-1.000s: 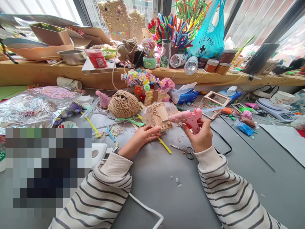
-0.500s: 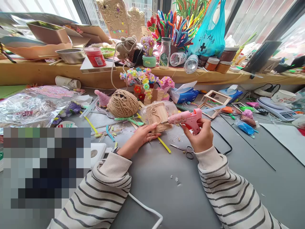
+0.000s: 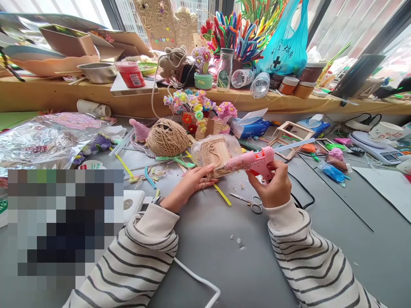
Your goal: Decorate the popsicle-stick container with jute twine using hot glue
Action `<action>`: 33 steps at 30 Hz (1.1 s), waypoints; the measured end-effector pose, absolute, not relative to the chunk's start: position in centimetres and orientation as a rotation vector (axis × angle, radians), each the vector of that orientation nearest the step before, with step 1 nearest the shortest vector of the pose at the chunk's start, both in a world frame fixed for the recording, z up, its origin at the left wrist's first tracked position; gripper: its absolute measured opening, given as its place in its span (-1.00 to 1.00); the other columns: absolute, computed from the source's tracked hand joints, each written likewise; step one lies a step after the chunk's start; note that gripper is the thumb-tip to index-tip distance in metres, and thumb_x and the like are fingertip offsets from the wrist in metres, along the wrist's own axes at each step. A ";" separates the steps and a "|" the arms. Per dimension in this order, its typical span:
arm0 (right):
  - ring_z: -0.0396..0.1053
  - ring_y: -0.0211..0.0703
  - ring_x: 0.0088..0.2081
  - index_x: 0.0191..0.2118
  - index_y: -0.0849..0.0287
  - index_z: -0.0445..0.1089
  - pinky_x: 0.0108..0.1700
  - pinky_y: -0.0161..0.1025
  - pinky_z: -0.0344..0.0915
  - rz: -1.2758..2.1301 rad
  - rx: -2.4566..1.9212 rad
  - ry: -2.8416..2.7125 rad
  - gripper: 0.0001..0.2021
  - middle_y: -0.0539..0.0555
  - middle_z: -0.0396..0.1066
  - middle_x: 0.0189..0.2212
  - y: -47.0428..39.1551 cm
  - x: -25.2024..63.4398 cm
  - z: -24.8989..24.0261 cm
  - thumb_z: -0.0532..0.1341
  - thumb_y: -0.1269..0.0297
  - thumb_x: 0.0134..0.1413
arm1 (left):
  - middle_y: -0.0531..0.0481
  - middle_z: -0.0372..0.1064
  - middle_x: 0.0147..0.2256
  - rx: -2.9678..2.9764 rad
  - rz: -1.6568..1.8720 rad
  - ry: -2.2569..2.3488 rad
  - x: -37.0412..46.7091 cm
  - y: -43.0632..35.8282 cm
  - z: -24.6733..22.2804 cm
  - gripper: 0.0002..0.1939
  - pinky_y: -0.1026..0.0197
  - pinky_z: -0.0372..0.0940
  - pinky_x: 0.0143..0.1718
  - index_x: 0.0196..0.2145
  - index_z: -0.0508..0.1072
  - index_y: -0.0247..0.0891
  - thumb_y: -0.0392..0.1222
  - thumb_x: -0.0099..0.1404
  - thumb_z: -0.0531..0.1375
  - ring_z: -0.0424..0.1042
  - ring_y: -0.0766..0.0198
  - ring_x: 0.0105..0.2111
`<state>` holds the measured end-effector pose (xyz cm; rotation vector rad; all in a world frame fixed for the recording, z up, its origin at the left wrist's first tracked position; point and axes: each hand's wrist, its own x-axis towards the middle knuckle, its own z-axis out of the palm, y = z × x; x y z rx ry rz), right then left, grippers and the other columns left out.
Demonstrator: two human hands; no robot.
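Observation:
My right hand is closed around the handle of a pink glue gun, a clear glue stick protruding from its back. The nozzle points left, over the lower part of a small wooden piece partly wrapped in twine. The fingers of my left hand grip that piece at its lower left edge; my palm hides part of it. A clear plastic bag lies behind the piece. Close by sit a ball of twine, small scissors and a yellow pipe cleaner.
Behind are crochet-like flowers, a blue tissue pack and wooden frames. A kitchen scale stands at right. A cluttered ledge runs along the back. A white cable crosses the near table; a blurred patch covers the left.
The glue gun's nozzle has shifted slightly left over the twine-wrapped piece, and its rear has tipped up a little. My left hand keeps its hold. The whole view has shifted slightly.

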<state>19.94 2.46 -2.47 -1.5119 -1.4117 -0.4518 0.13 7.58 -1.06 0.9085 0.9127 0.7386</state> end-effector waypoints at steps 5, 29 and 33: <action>0.29 -0.22 -0.51 -0.24 0.15 0.11 -0.57 -0.29 0.21 -0.488 -1.486 -1.435 -0.56 0.05 0.29 -0.41 2.5 20.0 -2.4 0.23 0.02 -0.20 | -0.25 0.38 -0.14 0.935 0.727 0.909 0.2 7.4 -1.0 -0.55 0.07 0.26 -0.06 -0.14 0.36 -0.39 -0.05 0.06 0.21 0.42 0.07 -0.18; 0.27 -0.25 -0.54 -0.27 0.12 0.08 -0.64 -0.31 0.18 -0.520 -1.436 -1.490 -0.67 0.03 0.30 -0.41 2.4 20.0 -2.1 0.22 0.26 -0.19 | -0.25 0.35 -0.11 0.958 0.723 0.929 0.2 7.3 -0.9 -0.57 0.06 0.25 -0.05 -0.17 0.37 -0.38 -0.04 0.05 0.21 0.42 0.05 -0.18; 0.27 -0.25 -0.54 -0.27 0.12 0.09 -0.64 -0.31 0.18 -0.500 -1.457 -1.481 -0.68 0.03 0.30 -0.41 2.3 20.0 -2.1 0.21 0.26 -0.19 | -0.25 0.31 -0.06 0.962 0.727 0.920 0.2 7.3 -0.9 -0.57 0.06 0.24 -0.03 -0.17 0.38 -0.38 -0.03 0.06 0.20 0.42 0.06 -0.17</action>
